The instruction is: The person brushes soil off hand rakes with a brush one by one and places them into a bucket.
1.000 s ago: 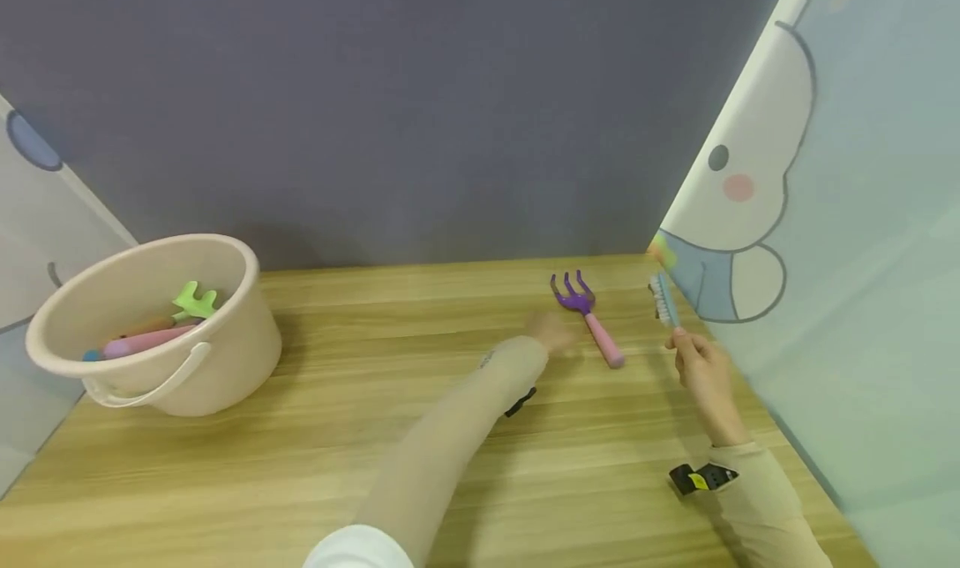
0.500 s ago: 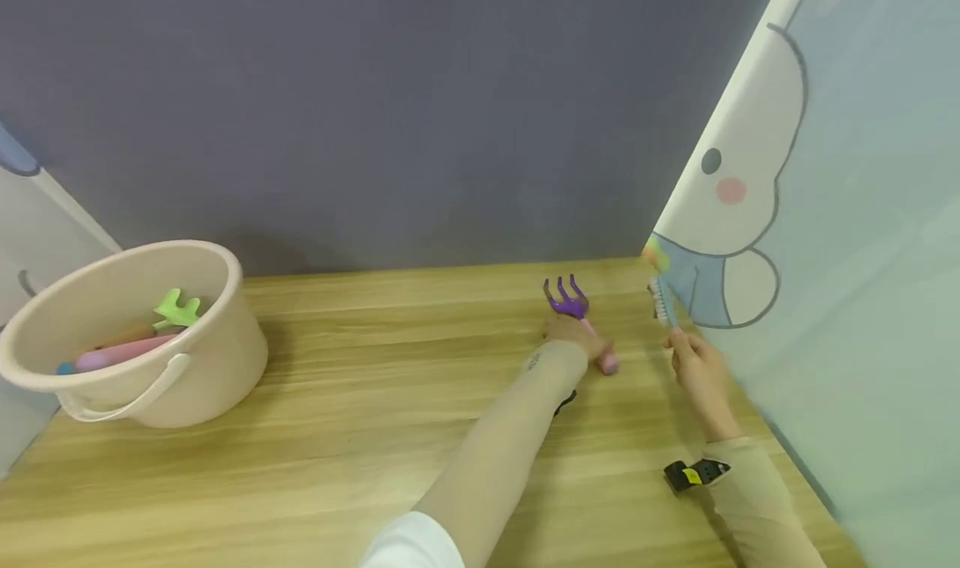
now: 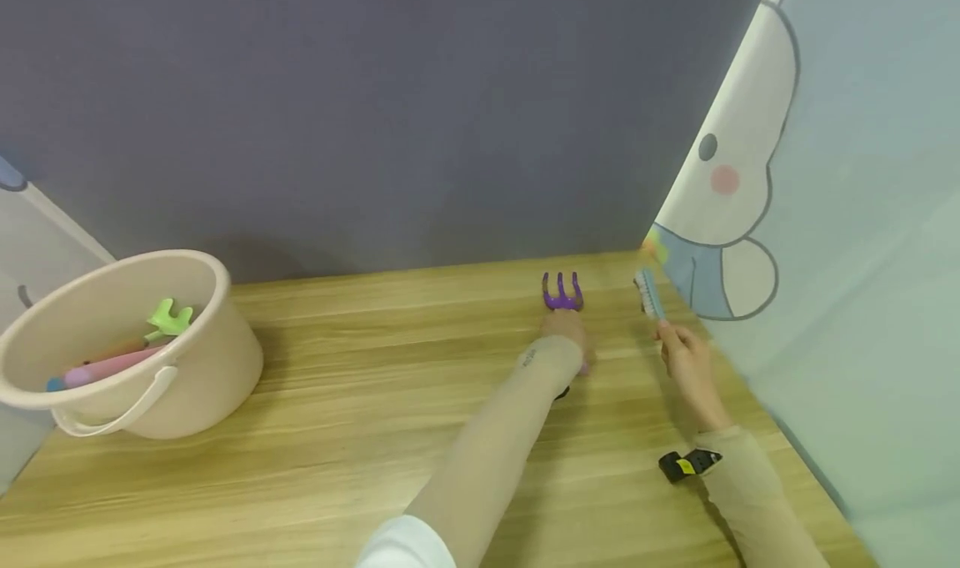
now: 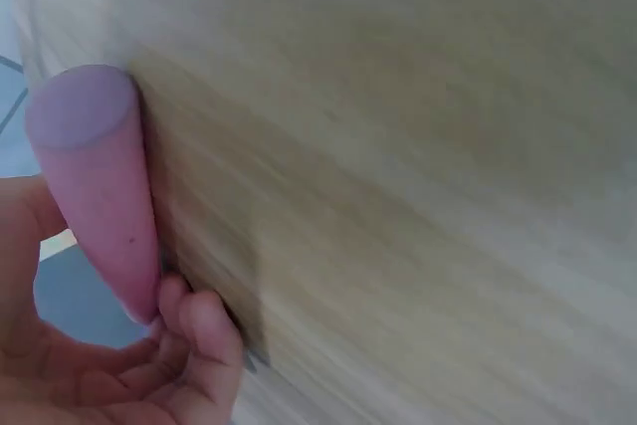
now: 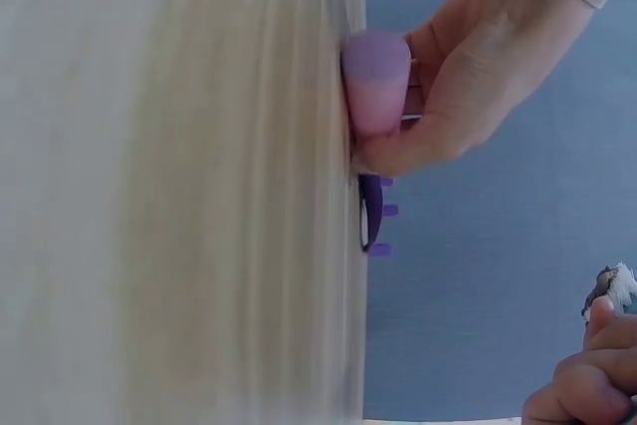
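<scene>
My left hand (image 3: pixel 566 333) grips the pink handle of a toy hand fork with purple tines (image 3: pixel 562 293). In the left wrist view, curled fingers hold the pink handle (image 4: pixel 105 206), its lilac butt facing the camera. The right wrist view shows thumb and fingers around that handle (image 5: pixel 378 97), which lies at the tabletop. To the right, my right hand (image 3: pixel 688 368) pinches the end of a light blue brush (image 3: pixel 655 294) with white bristles. The brush points away, bristles to the left. Only part of the right hand (image 5: pixel 592 375) shows in the right wrist view.
A cream bucket (image 3: pixel 225 359) with a handle stands at the left of the wood-grain table (image 3: pixel 337 434). Inside are a green fork-like piece (image 3: pixel 171 318) and a pink-handled tool (image 3: pixel 112 368). A dark back panel (image 3: pixel 420 118) and a printed right wall (image 3: pixel 847 301) border the table.
My left hand has moved right onto the fork's handle and taken hold of it. The fork has turned so its tines point straight away. The brush stays in my right hand.
</scene>
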Tool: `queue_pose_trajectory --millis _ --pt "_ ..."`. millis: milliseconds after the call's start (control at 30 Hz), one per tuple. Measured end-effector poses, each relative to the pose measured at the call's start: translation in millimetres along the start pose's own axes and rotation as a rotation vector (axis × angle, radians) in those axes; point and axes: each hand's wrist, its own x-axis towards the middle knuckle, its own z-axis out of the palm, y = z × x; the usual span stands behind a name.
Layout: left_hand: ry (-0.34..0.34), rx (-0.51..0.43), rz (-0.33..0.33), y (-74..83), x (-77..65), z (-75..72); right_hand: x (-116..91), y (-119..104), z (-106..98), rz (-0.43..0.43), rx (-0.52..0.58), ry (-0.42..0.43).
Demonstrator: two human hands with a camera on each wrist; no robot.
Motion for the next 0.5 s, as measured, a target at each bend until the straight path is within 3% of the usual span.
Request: queue_pose_trajectory --millis 67,133,200,400,500 --pt "0.033 -0.070 -0.031 -1.9 3.0 1.1 1 -2 0 -0.013 0.010 -0.007" --pt "0.058 -0.206 -0.063 -4.6 3.6 1.1 1 -5 1 -0.004 0.039 -0.014" --pt "0.068 -0.247 -0.055 -7.9 4.1 1.5 1 -6 2 0.004 0.062 -0.025" --pt "0.017 -0.574 -0.086 -24.4 -2.8 1.8 -2 -8 5 0.026 0.107 -0.043" --pt "0.003 -0.600 -0.077 -29.8 -2.9 5.3 -3 -8 5 0.035 0.103 -0.049"
